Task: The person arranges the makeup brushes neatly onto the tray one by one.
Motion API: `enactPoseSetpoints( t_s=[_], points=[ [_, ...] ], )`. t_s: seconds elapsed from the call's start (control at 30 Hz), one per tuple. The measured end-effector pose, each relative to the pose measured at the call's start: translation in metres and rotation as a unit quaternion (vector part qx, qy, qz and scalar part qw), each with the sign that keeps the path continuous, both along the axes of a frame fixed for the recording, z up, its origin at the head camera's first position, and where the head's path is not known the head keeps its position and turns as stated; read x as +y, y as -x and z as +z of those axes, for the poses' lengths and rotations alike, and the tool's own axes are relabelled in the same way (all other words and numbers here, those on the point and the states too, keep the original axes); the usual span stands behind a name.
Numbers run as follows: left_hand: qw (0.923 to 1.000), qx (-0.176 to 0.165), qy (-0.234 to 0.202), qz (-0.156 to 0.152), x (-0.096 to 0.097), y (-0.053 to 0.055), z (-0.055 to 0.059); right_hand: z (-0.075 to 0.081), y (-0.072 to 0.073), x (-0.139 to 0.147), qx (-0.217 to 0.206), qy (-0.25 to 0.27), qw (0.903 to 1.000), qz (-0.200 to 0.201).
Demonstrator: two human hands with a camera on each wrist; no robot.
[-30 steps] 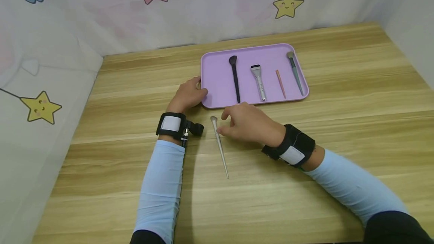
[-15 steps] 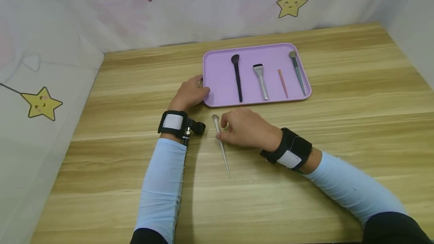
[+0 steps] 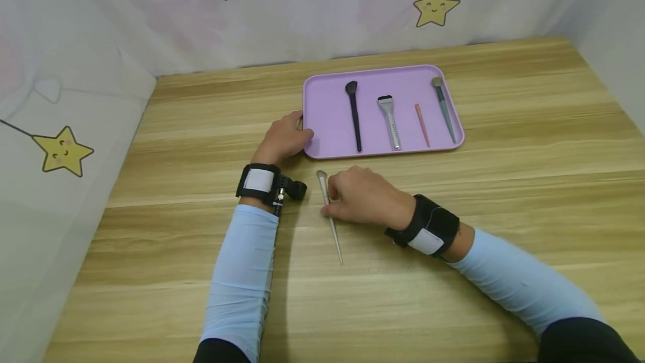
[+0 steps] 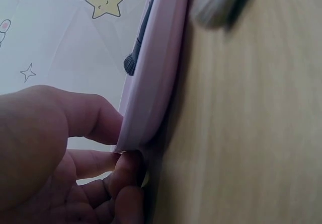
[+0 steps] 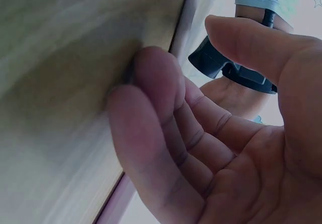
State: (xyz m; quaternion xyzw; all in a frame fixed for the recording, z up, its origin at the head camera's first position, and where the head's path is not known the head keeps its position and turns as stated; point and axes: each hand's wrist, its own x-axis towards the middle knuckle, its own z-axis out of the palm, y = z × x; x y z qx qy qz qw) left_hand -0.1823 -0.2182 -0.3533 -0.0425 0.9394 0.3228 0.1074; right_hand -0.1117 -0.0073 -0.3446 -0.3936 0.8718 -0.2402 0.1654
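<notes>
My left hand (image 3: 284,138) grips the left front corner of a lilac tray (image 3: 322,142). In the left wrist view its thumb lies on the rim and its fingers are beneath. A slim pale makeup brush (image 3: 335,234) lies on the table before the tray, bristles towards it; those bristles (image 4: 214,7) also show in the left wrist view. My right hand (image 3: 365,198) is at this brush, its thumb across the handle in the head view. The right wrist view has its fingers (image 5: 133,118) bent at the tabletop, thumb apart, and no brush visible between them.
On the tray lie a black angled brush (image 3: 355,119), a flat silver brush (image 3: 390,125), a short pink stick-like tool (image 3: 422,125) and a green-handled brush (image 3: 444,111). A printed cloth (image 3: 312,10) hangs behind the wooden table (image 3: 428,296).
My right hand has drawn slightly back towards me along the pale brush, its thumb lower on the handle. The left hand keeps its grip on the tray. The head view has shifted a little.
</notes>
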Motion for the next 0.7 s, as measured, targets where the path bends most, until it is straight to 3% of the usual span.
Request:
enactPoseSetpoints(
  t_s=[0.37, 0.7],
  points=[
    [0.9999, -0.003, -0.001, 0.01, 0.0013, -0.0016, 0.0017, -0.0041, -0.0022, -0.0038, 0.005, -0.017, 0.9998, 0.01],
    [1.0, -0.001, -0.004, 0.007, 0.0016, -0.0025, 0.0012, -0.0039, 0.0001, -0.0006, -0.018, -0.003, 0.9996, 0.02]
  ],
)
